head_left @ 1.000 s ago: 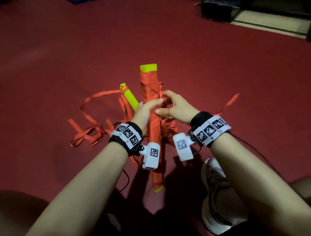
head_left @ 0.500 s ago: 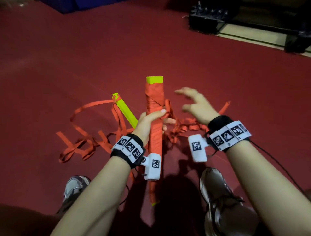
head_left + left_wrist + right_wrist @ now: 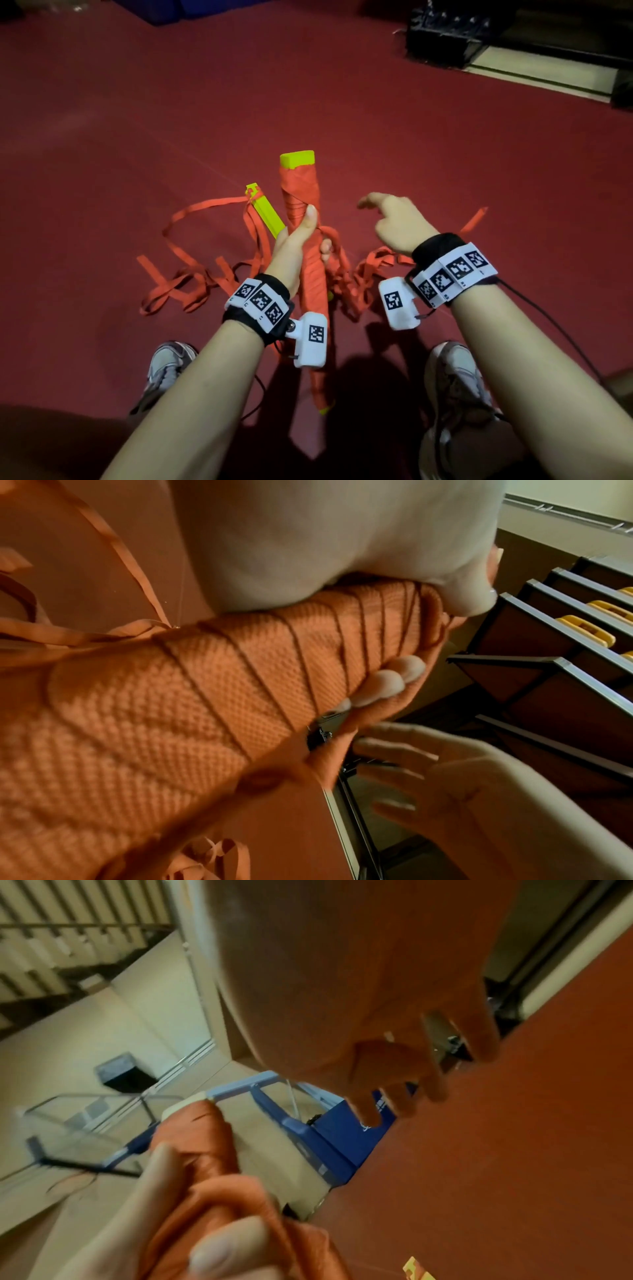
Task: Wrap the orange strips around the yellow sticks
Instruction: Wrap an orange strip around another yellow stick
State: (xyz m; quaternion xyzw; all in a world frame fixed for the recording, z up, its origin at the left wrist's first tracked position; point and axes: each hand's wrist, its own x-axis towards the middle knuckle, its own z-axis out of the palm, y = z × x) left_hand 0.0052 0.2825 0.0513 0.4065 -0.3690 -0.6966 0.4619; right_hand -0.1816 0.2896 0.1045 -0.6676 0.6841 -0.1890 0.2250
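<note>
A yellow stick (image 3: 297, 159), wrapped almost end to end in orange strip (image 3: 310, 274), stands nearly upright in the middle of the head view. My left hand (image 3: 301, 236) grips it at mid-height, thumb along the front. The left wrist view shows the wound strip (image 3: 212, 674) with fingertips (image 3: 387, 680) curled round it. My right hand (image 3: 394, 219) hovers to the right of the stick, fingers spread and holding nothing; its fingers (image 3: 411, 1080) hang free in the right wrist view. A second yellow stick (image 3: 265, 212), bare but for a strip tied at its top, lies behind my left hand.
Loose orange strips (image 3: 191, 270) lie tangled on the red floor (image 3: 137, 137) to the left and right of the stick. My two shoes (image 3: 455, 387) sit at the bottom. A black rack (image 3: 442, 37) stands far right, a blue object (image 3: 171, 13) far left.
My right hand let go of the wrapped stick and drew away to the right, fingers opening. My left hand kept its grip and the stick stayed upright.
</note>
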